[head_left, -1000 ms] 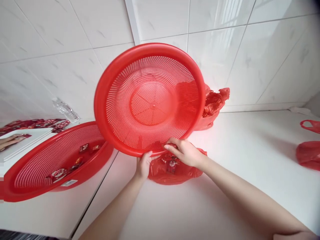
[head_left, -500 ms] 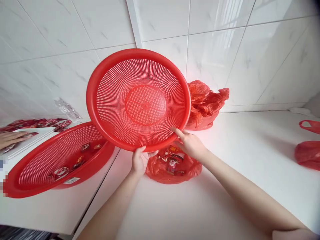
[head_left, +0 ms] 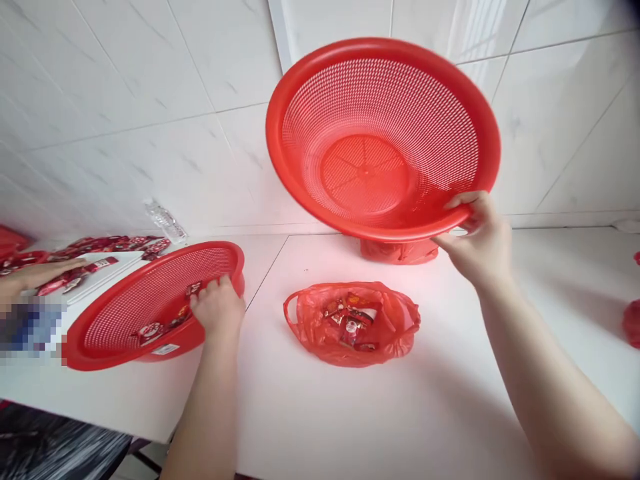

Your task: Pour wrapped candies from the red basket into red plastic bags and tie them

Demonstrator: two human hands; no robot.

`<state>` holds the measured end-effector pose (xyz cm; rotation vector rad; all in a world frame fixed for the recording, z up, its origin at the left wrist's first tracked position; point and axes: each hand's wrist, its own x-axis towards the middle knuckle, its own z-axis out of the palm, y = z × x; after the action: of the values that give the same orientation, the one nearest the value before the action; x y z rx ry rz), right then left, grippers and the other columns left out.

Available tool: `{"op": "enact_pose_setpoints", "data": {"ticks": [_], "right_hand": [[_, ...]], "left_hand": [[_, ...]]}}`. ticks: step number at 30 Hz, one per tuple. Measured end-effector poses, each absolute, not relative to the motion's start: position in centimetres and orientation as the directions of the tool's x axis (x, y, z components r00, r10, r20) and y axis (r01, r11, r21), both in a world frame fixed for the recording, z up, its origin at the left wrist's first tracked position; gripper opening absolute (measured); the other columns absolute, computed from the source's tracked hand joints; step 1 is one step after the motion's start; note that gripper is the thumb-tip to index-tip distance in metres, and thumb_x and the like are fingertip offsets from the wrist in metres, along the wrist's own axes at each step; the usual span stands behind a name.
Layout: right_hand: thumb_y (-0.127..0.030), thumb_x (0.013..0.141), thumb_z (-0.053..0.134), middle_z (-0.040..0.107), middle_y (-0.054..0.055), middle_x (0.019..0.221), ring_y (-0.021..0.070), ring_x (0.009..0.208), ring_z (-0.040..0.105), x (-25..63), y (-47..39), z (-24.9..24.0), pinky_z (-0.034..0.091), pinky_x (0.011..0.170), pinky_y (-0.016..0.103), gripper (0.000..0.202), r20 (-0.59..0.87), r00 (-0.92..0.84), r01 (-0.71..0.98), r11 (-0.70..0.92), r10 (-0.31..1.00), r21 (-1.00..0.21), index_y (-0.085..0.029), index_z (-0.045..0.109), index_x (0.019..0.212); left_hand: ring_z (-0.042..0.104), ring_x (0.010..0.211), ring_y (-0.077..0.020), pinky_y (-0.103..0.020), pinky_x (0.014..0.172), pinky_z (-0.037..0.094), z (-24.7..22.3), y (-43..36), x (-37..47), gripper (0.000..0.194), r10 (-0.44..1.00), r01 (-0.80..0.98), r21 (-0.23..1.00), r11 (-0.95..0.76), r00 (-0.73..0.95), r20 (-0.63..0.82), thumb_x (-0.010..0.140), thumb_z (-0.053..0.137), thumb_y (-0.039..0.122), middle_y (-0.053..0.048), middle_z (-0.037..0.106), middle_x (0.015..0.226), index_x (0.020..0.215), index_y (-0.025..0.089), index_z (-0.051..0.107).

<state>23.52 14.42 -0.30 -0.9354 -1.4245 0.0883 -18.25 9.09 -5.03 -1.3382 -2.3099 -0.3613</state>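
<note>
My right hand [head_left: 483, 240] grips the lower right rim of an empty red mesh basket [head_left: 365, 153], thumb inside and fingers outside. It holds the basket raised and tilted, so its inside faces me. My left hand [head_left: 219, 308] is closed over the near right rim of a second red basket [head_left: 113, 357] on the left; its fingertips are partly hidden inside. Several small wrapped snack packets [head_left: 150, 331] lie in that basket. Between my arms, an open red plastic bag [head_left: 395, 333] stands on the table with more wrapped packets in it.
Another red bag [head_left: 400, 252] sits by the wall, mostly behind the raised basket. At the left, another person's hand [head_left: 30, 277] touches red packets on a white box [head_left: 123, 260]. A clear plastic tray [head_left: 166, 221] leans near the tiled wall. A table seam runs beside the left basket.
The raised basket has moved right and up, now in my right hand alone. My left hand has let go of it and moved left to the other basket's rim.
</note>
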Motion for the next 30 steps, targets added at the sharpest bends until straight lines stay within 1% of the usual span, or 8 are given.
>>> {"op": "enact_pose_setpoints", "data": {"ticks": [3,7,14,18,22,26,28,30], "right_hand": [[-0.014,0.056,0.073,0.059,0.000,0.089,0.0152,0.079,0.061,24.7,14.3,0.4,0.053,0.082,0.036,0.039,0.807,0.274,0.425,0.687,0.523,-0.589,-0.022,0.055,0.090],[-0.010,0.055,0.073,0.058,0.001,0.087,0.0141,0.076,0.060,25.5,13.9,1.2,0.053,0.080,0.036,0.040,0.820,0.327,0.413,0.709,0.470,-0.572,-0.021,0.055,0.089],[-0.013,0.056,0.073,0.057,0.001,0.086,0.0130,0.074,0.058,25.7,13.3,1.8,0.054,0.072,0.032,0.036,0.793,0.334,0.362,0.708,0.509,-0.607,-0.021,0.055,0.087],[-0.014,0.057,0.070,0.058,0.000,0.085,0.0126,0.072,0.057,25.6,13.4,1.6,0.054,0.071,0.031,0.035,0.786,0.308,0.375,0.691,0.536,-0.618,-0.022,0.055,0.086],[-0.013,0.056,0.069,0.057,0.000,0.085,0.0119,0.071,0.055,25.5,13.5,1.3,0.053,0.072,0.029,0.036,0.803,0.266,0.369,0.713,0.533,-0.596,-0.023,0.055,0.087],[-0.017,0.058,0.071,0.056,0.000,0.087,0.0126,0.075,0.055,25.2,13.4,1.2,0.053,0.073,0.029,0.036,0.806,0.220,0.374,0.716,0.549,-0.589,-0.023,0.054,0.089],[-0.018,0.058,0.072,0.056,0.000,0.087,0.0125,0.074,0.055,24.9,13.4,1.1,0.053,0.073,0.029,0.036,0.806,0.201,0.363,0.722,0.557,-0.589,-0.023,0.054,0.089],[-0.018,0.058,0.075,0.056,-0.001,0.086,0.0122,0.073,0.055,24.3,13.3,1.0,0.053,0.074,0.029,0.038,0.795,0.176,0.320,0.730,0.581,-0.604,-0.022,0.054,0.089]], "left_hand": [[0.067,0.081,-0.0364,-0.046,0.066,0.049,-5.0,9.2,-19.6,0.047,0.772,0.808,-0.038,0.589,-0.547,0.323,0.071,0.053,0.010,-0.022,0.070,0.088,0.118,0.012,0.059],[0.067,0.074,-0.0347,-0.040,0.057,0.048,-4.9,9.1,-20.1,0.051,0.813,0.848,-0.056,0.527,-0.483,0.326,0.070,0.051,0.009,-0.018,0.069,0.081,0.120,0.017,0.058],[0.065,0.088,-0.0342,-0.043,0.074,0.046,-5.2,8.9,-18.2,0.046,0.844,0.959,-0.048,0.281,-0.223,0.488,0.081,0.049,0.015,-0.016,0.070,0.092,0.126,0.018,0.057],[0.062,0.097,-0.0301,-0.042,0.086,0.040,-6.1,9.5,-16.8,0.039,0.876,0.991,-0.137,-0.010,0.075,0.477,0.086,0.040,0.012,-0.013,0.069,0.098,0.119,0.017,0.061],[0.059,0.098,-0.0283,-0.043,0.094,0.037,-6.8,10.0,-16.0,0.035,0.876,0.989,-0.124,-0.086,0.134,0.464,0.089,0.037,0.013,-0.011,0.067,0.095,0.112,0.018,0.063],[0.046,0.125,-0.0314,-0.044,0.104,0.034,-8.3,11.0,-16.3,0.045,0.786,0.988,0.138,-0.068,-0.032,0.617,0.087,0.052,0.023,-0.016,0.052,0.128,0.132,0.018,0.049],[0.035,0.135,-0.0345,-0.045,0.108,0.032,-9.3,11.6,-16.5,0.080,0.716,0.907,0.414,-0.074,-0.241,0.655,0.078,0.068,0.030,-0.021,0.035,0.144,0.145,0.013,0.029],[0.030,0.138,-0.0364,-0.044,0.109,0.032,-10.1,12.1,-16.2,0.102,0.737,0.670,0.725,-0.159,-0.408,0.538,0.067,0.079,0.030,-0.023,0.027,0.148,0.148,0.009,0.019]]}}
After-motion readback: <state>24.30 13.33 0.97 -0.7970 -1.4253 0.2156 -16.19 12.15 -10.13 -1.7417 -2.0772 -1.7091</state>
